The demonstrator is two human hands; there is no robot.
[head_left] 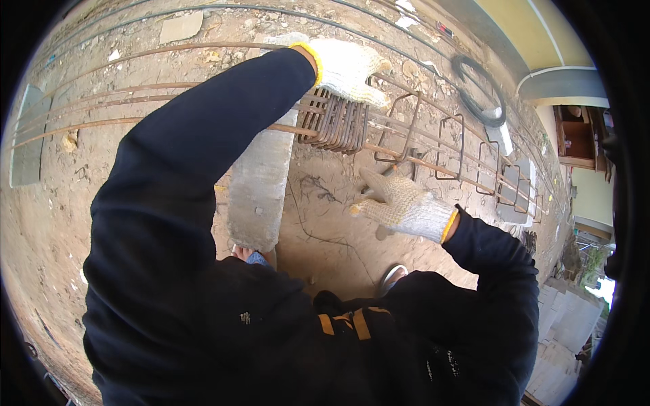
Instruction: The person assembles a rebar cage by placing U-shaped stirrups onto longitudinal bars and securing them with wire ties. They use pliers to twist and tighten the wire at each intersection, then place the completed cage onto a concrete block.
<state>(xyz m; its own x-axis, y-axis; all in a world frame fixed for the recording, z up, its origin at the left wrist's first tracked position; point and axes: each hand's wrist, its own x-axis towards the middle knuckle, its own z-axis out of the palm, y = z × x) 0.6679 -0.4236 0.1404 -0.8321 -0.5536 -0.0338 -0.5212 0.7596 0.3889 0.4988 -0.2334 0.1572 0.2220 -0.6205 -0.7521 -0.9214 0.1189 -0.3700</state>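
Observation:
My left hand [349, 70], in a white knit glove with a yellow cuff, lies over the far side of a tight bunch of bent steel stirrups [333, 125]. Its thumb and fingers are spread, pointing right along a long rusty reinforcing bar [433, 108]. The underside of this hand is hidden. My right hand [406, 208], gloved alike, hovers on the near side of the bars, thumb and forefinger apart with nothing visible between them. To the right, several single stirrups [449, 147] stand spaced out around the long bars.
A grey concrete block [261, 183] supports the bars near my foot; other blocks stand at the far left [28, 139] and right [518, 193]. A coil of black wire [479, 89] lies beyond. Flat cardboard [181, 28] rests on the dirt ground. A yellowish wall [562, 30] rises at the right.

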